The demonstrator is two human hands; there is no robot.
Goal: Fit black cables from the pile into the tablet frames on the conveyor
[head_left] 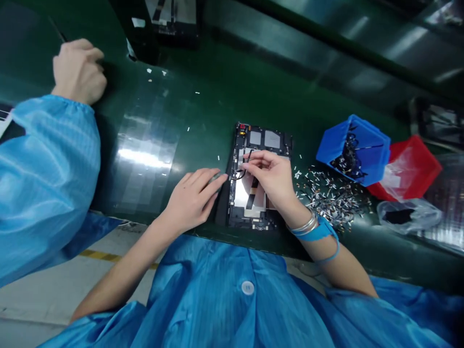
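An opened tablet-like device [239, 193] lies on the green table, with circuit boards, pale metal plates and a dark ribbon showing. Over its middle, my right hand [273, 176] pinches a thin black cable [238, 177] that curves towards the device's left edge. My left hand [195, 198] rests at that left edge, its fingers curled around a small greyish thing [214, 178] mostly hidden by them. The index fingertip touches or nearly touches the device's side. A blue strap and silvery bangles circle my right wrist.
Right of the device lies a heap of small loose parts [331, 198]. Beyond it stand a blue bin [377, 154] of black cables, a red bin [416, 164] and a plastic bag [427, 215]. A co-worker's hand [78, 72] with a thin dark tool is at upper left.
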